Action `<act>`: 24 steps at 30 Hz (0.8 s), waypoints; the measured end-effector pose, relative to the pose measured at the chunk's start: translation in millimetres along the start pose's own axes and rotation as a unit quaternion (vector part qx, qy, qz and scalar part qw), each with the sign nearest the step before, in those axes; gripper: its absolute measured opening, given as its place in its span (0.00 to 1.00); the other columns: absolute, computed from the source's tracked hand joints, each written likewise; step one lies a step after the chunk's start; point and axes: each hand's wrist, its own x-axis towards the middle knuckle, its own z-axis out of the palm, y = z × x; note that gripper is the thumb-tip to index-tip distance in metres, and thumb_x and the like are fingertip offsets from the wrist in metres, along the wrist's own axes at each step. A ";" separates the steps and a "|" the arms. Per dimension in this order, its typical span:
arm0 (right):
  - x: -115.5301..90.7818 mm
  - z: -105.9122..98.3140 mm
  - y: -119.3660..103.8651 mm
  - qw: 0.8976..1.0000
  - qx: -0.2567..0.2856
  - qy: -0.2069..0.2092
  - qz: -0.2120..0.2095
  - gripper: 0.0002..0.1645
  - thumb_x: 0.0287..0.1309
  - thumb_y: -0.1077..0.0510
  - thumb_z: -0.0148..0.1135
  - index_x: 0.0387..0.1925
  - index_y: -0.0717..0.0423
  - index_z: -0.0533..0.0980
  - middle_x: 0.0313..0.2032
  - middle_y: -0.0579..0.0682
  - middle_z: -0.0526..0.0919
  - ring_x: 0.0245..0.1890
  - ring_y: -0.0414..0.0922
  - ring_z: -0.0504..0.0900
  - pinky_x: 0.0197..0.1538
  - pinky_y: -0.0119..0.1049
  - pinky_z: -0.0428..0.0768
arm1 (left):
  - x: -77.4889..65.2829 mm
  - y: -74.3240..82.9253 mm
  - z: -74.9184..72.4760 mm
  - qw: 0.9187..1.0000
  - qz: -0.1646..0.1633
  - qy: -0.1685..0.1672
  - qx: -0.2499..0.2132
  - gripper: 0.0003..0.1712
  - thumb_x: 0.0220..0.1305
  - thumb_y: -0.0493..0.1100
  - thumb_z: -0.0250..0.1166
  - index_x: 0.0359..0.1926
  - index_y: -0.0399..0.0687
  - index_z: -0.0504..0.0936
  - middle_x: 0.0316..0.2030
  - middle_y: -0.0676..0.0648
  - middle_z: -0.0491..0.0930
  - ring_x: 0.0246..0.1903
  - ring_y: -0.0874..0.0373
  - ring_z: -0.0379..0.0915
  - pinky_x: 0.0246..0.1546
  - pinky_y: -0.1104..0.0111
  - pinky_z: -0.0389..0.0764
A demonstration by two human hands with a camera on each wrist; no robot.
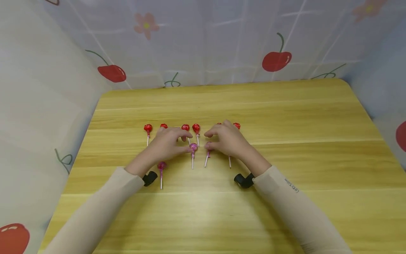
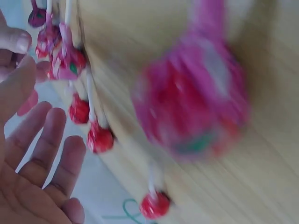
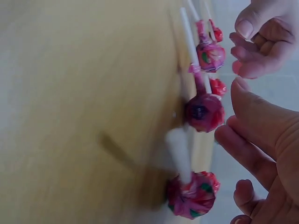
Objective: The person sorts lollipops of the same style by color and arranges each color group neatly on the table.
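My left hand (image 1: 169,143) hovers over the lollipops, its fingers loosely bent and parted. By its thumb tip is a pink-wrapped lollipop (image 1: 193,147); whether they touch cannot be told. My right hand (image 1: 229,139) mirrors it from the other side, thumb close to a second pink lollipop (image 1: 208,154). In the right wrist view a gap shows between the right thumb (image 3: 259,112) and that lollipop (image 3: 204,113). Another pink lollipop (image 1: 161,165) lies below the left hand. From under the right hand pokes a stick (image 1: 229,162); its candy is hidden in the head view.
Behind the hands, several red lollipops form a row, among them one at the left end (image 1: 148,127), one mid-row (image 1: 196,127) and one at the right (image 1: 236,125). All lie on a wooden table (image 1: 203,218). A cherry-print curtain (image 1: 203,46) borders the far edge.
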 end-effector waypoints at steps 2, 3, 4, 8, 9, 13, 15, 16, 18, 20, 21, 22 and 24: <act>0.0 1.9 3.0 1.000 -0.008 0.003 -0.006 0.23 0.53 0.45 0.74 0.50 0.46 0.85 0.51 0.42 0.86 0.43 0.47 0.69 0.46 0.39 0.66 | 4.5 4.2 3.6 1.000 0.005 -0.008 0.014 0.26 0.55 0.57 0.74 0.54 0.56 0.84 0.41 0.55 0.85 0.45 0.56 0.78 0.45 0.58 0.60; 0.2 2.6 4.1 1.000 -0.012 0.005 -0.010 0.22 0.53 0.45 0.74 0.50 0.46 0.85 0.51 0.43 0.86 0.43 0.47 0.70 0.46 0.39 0.66 | 6.1 5.9 5.0 1.000 0.009 -0.010 0.020 0.25 0.56 0.57 0.74 0.54 0.56 0.84 0.41 0.56 0.85 0.45 0.56 0.78 0.45 0.58 0.60; 0.5 3.0 4.8 1.000 -0.018 0.006 -0.015 0.22 0.53 0.45 0.74 0.50 0.46 0.85 0.50 0.43 0.87 0.42 0.47 0.70 0.46 0.40 0.66 | 7.4 7.2 6.3 1.000 0.013 -0.011 0.026 0.25 0.55 0.56 0.75 0.54 0.57 0.85 0.42 0.57 0.86 0.46 0.56 0.78 0.45 0.58 0.60; 2.0 3.8 6.7 0.999 -0.037 0.004 -0.029 0.20 0.53 0.45 0.74 0.47 0.45 0.86 0.48 0.42 0.88 0.41 0.47 0.72 0.46 0.40 0.66 | 10.9 9.3 10.4 0.999 0.018 -0.013 0.043 0.21 0.55 0.55 0.75 0.50 0.58 0.86 0.44 0.58 0.86 0.46 0.56 0.77 0.43 0.58 0.59; 2.2 3.9 7.2 0.999 -0.041 0.003 -0.031 0.20 0.53 0.45 0.74 0.47 0.45 0.86 0.47 0.42 0.88 0.40 0.47 0.72 0.45 0.40 0.66 | 11.6 9.2 11.1 0.999 0.019 -0.014 0.046 0.20 0.55 0.55 0.75 0.48 0.59 0.87 0.44 0.59 0.86 0.46 0.56 0.76 0.43 0.59 0.58; 3.2 4.1 7.5 0.998 -0.049 -0.001 -0.036 0.17 0.51 0.44 0.75 0.43 0.44 0.87 0.44 0.41 0.88 0.38 0.47 0.71 0.43 0.40 0.65 | 12.9 7.3 14.0 0.999 0.023 -0.017 0.043 0.14 0.54 0.54 0.75 0.43 0.62 0.88 0.42 0.61 0.86 0.43 0.57 0.75 0.42 0.60 0.57; 3.4 3.9 7.4 0.998 -0.050 -0.002 -0.037 0.16 0.50 0.45 0.76 0.41 0.44 0.88 0.42 0.41 0.89 0.37 0.47 0.71 0.42 0.39 0.65 | 13.5 6.7 15.1 0.999 0.027 -0.017 0.039 0.12 0.54 0.54 0.76 0.41 0.62 0.88 0.39 0.61 0.86 0.43 0.58 0.75 0.42 0.59 0.57; 3.5 3.6 7.2 0.998 -0.051 -0.003 -0.038 0.16 0.50 0.45 0.76 0.40 0.44 0.88 0.42 0.41 0.89 0.37 0.47 0.71 0.42 0.39 0.65 | 13.7 6.7 15.4 0.999 0.028 -0.017 0.037 0.12 0.54 0.54 0.76 0.40 0.62 0.88 0.38 0.62 0.86 0.42 0.58 0.75 0.42 0.59 0.57; 3.8 3.5 6.9 0.998 -0.052 -0.004 -0.038 0.15 0.49 0.45 0.77 0.39 0.44 0.88 0.40 0.41 0.89 0.36 0.46 0.71 0.41 0.39 0.65 | 14.2 6.9 15.8 0.999 0.029 -0.016 0.034 0.12 0.54 0.53 0.76 0.40 0.61 0.88 0.37 0.62 0.85 0.42 0.59 0.76 0.42 0.59 0.57; 4.0 3.7 7.1 0.998 -0.055 -0.007 -0.038 0.15 0.49 0.45 0.77 0.39 0.44 0.88 0.40 0.41 0.89 0.36 0.46 0.71 0.41 0.39 0.65 | 14.5 7.4 16.0 0.999 0.028 -0.018 0.033 0.12 0.55 0.53 0.75 0.41 0.61 0.88 0.36 0.62 0.85 0.41 0.59 0.76 0.42 0.59 0.57; 3.9 3.7 7.2 0.998 -0.056 -0.008 -0.036 0.15 0.48 0.45 0.77 0.39 0.43 0.88 0.40 0.40 0.89 0.36 0.46 0.71 0.41 0.39 0.65 | 14.8 7.6 16.1 0.999 0.029 -0.019 0.032 0.12 0.55 0.54 0.75 0.41 0.61 0.88 0.36 0.62 0.85 0.41 0.59 0.77 0.42 0.59 0.57; 3.6 3.6 7.4 0.998 -0.056 -0.010 -0.034 0.15 0.48 0.45 0.77 0.39 0.43 0.88 0.40 0.40 0.89 0.36 0.46 0.71 0.41 0.39 0.65 | 15.4 7.4 16.6 0.999 0.030 -0.019 0.030 0.12 0.55 0.54 0.75 0.41 0.61 0.88 0.36 0.62 0.85 0.41 0.60 0.77 0.42 0.59 0.57; 3.1 3.7 8.0 0.998 -0.057 -0.012 -0.033 0.15 0.48 0.45 0.77 0.38 0.43 0.88 0.40 0.40 0.89 0.36 0.46 0.71 0.42 0.39 0.65 | 16.3 7.8 17.6 0.999 0.033 -0.020 0.029 0.12 0.55 0.54 0.75 0.40 0.61 0.87 0.35 0.62 0.85 0.41 0.60 0.77 0.42 0.58 0.57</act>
